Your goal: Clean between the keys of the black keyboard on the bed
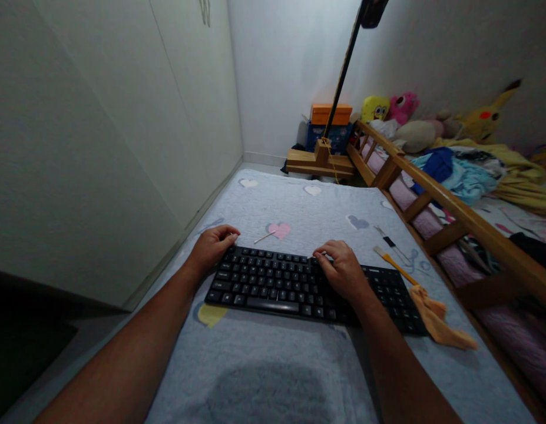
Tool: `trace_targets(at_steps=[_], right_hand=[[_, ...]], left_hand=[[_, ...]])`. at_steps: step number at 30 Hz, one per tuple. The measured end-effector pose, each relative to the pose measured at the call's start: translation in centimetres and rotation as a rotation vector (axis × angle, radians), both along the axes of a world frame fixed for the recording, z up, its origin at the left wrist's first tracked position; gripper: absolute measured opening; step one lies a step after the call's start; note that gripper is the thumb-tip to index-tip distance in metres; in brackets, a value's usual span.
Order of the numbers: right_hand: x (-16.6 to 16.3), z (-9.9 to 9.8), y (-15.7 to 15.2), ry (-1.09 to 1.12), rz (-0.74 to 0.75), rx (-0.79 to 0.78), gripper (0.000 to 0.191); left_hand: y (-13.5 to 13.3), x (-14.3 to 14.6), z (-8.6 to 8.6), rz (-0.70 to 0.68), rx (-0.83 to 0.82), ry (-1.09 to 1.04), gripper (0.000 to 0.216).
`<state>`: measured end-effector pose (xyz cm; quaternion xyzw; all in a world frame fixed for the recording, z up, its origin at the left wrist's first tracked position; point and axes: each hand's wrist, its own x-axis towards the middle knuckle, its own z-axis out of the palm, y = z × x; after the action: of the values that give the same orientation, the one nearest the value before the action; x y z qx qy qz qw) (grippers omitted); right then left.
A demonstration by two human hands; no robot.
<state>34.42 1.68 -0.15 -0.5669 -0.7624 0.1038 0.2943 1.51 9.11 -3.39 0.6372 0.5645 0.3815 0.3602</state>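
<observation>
A black keyboard (273, 285) lies on a pale blue blanket with heart prints (299, 206). My left hand (213, 247) grips the keyboard's far left corner, fingers curled over its edge. My right hand (341, 268) rests on the keys right of the middle, its fingers bent and pinched together at the top row; what they hold, if anything, is hidden. A thin white stick (264, 237) lies just beyond the keyboard, between my hands.
An orange cloth (438, 321) and an orange-handled brush (394, 265) lie right of the keyboard, with a small dark tool (390, 240) beyond. A wooden bed rail (432, 188) runs along the right. A wooden stand with a black pole (323, 159) stands ahead. White wardrobe doors (122, 118) line the left.
</observation>
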Motion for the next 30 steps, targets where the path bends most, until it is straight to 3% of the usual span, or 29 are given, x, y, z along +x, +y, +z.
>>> trace_targets(at_steps=[30], right_hand=[[-0.13,0.40,-0.42,-0.062,-0.001,-0.029,0.018]], left_hand=[[-0.32,0.32,0.60,0.007,-0.017,-0.022,0.029]])
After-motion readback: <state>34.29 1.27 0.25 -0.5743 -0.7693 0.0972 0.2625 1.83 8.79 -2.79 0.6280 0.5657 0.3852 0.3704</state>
